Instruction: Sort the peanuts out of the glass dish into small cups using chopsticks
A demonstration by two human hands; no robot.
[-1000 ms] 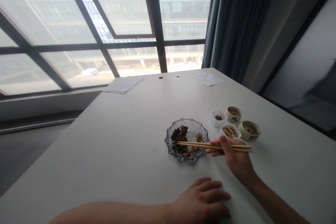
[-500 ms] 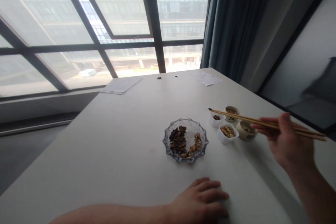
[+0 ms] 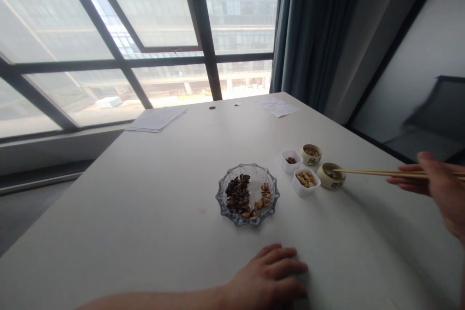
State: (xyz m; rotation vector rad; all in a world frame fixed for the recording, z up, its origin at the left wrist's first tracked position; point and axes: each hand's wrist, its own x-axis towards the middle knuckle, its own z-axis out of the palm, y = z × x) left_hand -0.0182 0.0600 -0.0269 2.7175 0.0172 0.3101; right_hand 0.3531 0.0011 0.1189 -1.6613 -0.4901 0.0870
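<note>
My right hand is closed around wooden chopsticks, whose tips reach the mouth of a cream cup with dark markings. Dark pieces show inside that cup. My left hand rests palm down on the table with its fingers apart, holding nothing. Beyond it stands a scalloped glass dish with dark seed shells on its left and lighter brown ones on its right. A white tub of peanuts and a smaller white tub of brown nuts stand beside the cup.
Another cream cup with brown contents stands behind the first. Paper sheets lie at the table's far left, with more paper at the far right. A window and a dark curtain rise behind the table.
My right hand has moved right, drawing the chopstick tips from above the smaller white tub to the nearer cream cup. A dark piece at the tips no longer shows. The view has shifted slightly.
</note>
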